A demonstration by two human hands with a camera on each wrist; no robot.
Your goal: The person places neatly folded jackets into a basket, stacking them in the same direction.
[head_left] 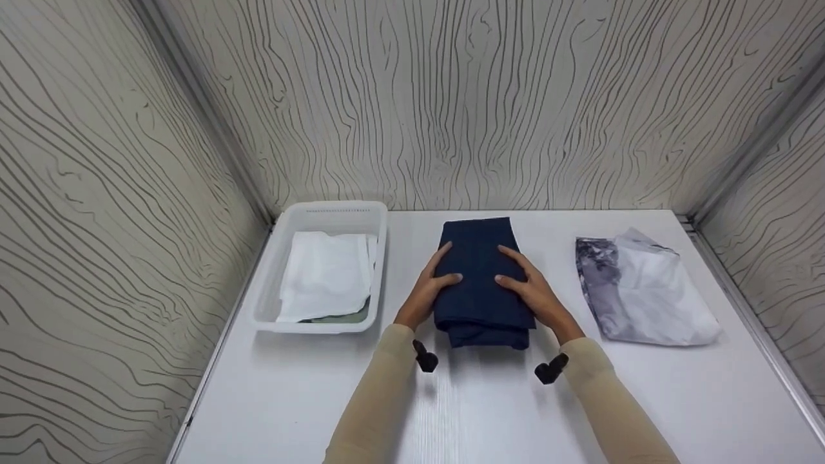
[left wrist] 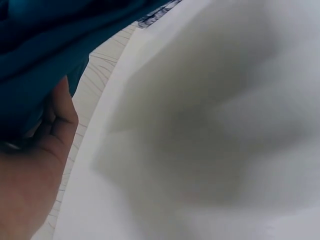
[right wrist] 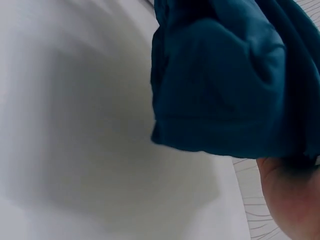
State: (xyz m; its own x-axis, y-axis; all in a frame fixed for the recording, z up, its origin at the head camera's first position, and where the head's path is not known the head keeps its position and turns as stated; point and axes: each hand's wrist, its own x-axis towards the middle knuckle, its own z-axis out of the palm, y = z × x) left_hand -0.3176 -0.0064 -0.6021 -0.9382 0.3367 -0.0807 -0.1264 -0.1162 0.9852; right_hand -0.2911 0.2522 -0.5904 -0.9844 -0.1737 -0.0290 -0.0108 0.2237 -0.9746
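Note:
A folded navy garment (head_left: 480,277) is held between both hands over the white table, its layers stacked into a narrow bundle. My left hand (head_left: 428,287) grips its left edge, thumb on top and fingers along the side and underneath. On the right edge, my right hand (head_left: 532,290) holds it the same way. In the left wrist view the left hand (left wrist: 47,155) has curled fingers under the cloth (left wrist: 60,50). The right wrist view shows loose folds of the garment (right wrist: 220,85) hanging over the table, hiding most of the right hand (right wrist: 290,195).
To the left stands a white plastic basket (head_left: 264,283) with a folded white cloth (head_left: 329,274) over a green one (head_left: 338,318). A white and grey patterned garment (head_left: 651,290) lies folded at the right. Wood-grain panels (head_left: 412,103) enclose the table (head_left: 490,412) at back and sides.

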